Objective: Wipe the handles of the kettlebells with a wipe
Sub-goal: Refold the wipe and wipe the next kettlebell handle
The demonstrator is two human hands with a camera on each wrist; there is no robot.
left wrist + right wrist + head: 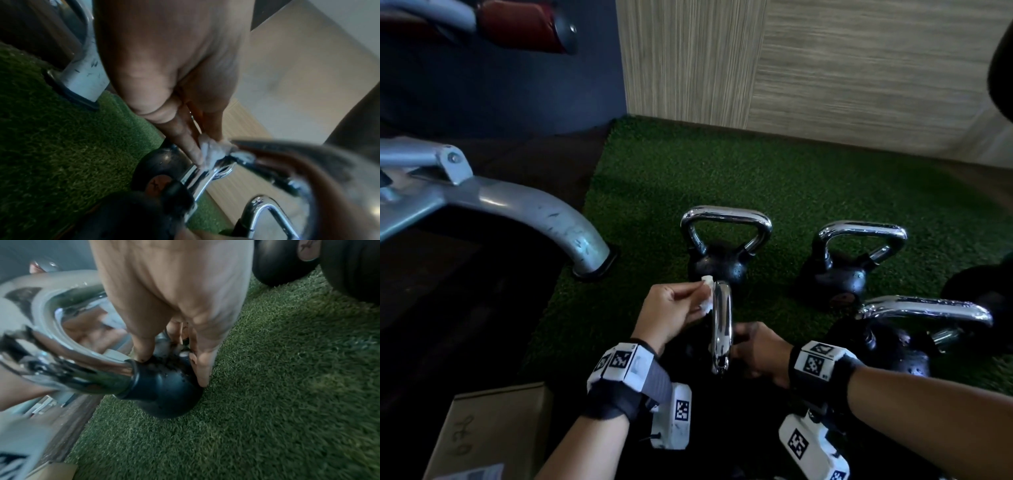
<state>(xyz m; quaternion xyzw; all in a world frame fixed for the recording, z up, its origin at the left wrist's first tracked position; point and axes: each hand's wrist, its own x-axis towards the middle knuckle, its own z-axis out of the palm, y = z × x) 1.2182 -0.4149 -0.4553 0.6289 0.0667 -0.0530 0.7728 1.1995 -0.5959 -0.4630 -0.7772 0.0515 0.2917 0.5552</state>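
While the right hand (755, 353) braces the near kettlebell's black body (164, 394) so it won't roll, the left hand (671, 310) pinches the wipe (707, 301) against its chrome handle (722, 325).

**Crowded near the hands, open turf behind**

The nearest kettlebell (720, 329) stands hemmed in — a second kettlebell (724, 246) just behind its chrome handle, a third (846, 263) behind to the right, a fourth (914, 329) close on the right. On the left, the grey machine leg (558, 222) plants its foot at the turf's edge, and a cardboard box (493, 435) sits at the near left. Beyond the kettlebells the green turf (774, 171) lies bare up to the wood-panel wall (825, 68) — the widest free room.
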